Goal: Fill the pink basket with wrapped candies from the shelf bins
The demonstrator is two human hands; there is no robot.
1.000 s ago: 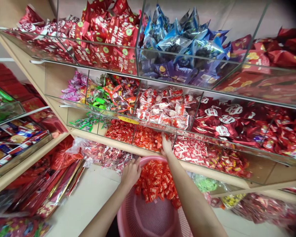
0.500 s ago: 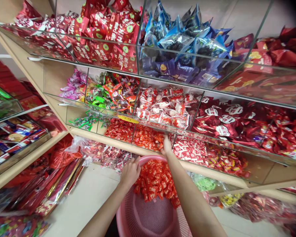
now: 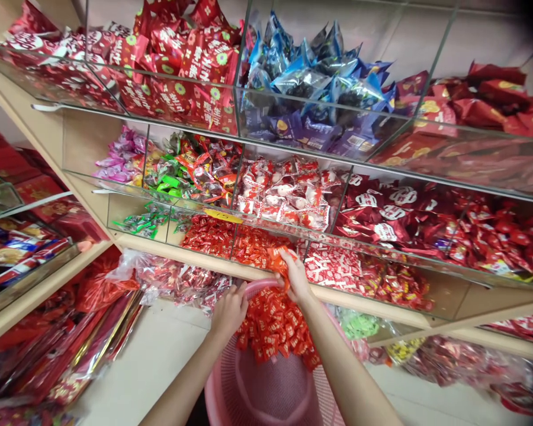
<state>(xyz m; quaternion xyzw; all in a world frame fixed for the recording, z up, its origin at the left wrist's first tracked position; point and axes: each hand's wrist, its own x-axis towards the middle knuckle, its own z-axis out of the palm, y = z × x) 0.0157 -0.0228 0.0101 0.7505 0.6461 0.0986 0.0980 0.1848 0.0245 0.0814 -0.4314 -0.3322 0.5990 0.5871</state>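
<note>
Clock centred on the round pink plastic mesh basket [image 3: 209,384], 12 toward the pale wooden shelf [image 3: 177,253]; basket is right in front of the person, between the forearms. Right hand [image 3: 298,277] is between 12 and 1, by the far rim, fingers drawn in around a clump of small orange-red wrapped candies [image 3: 279,260]. Clump shows at the hand's 10 o'clock side, between the shelf's bottom row and the basket; can't count pieces from where I stand. Left hand [image 3: 230,309] is on the rim at 11, fingers close together and bent downward; I can't tell whether they grip. Inside the basket, a heap of orange-red candy packets [image 3: 270,331] lies toward 12, with bare mesh toward 6. Past the rim at 12, bottom row: loose orange-red candies [image 3: 253,245] in a clear-walled bin. Neighbouring bin at 11: shiny dark-red wrapped candies [image 3: 208,236]. At 1: red-and-white wrapped candies [image 3: 331,260]. Yellow oval tag [image 3: 222,216] at 11, on the next row's clear front. Clear plastic bag with light-green contents [image 3: 359,324] between 2 and 3, below the shelf edge.
</note>
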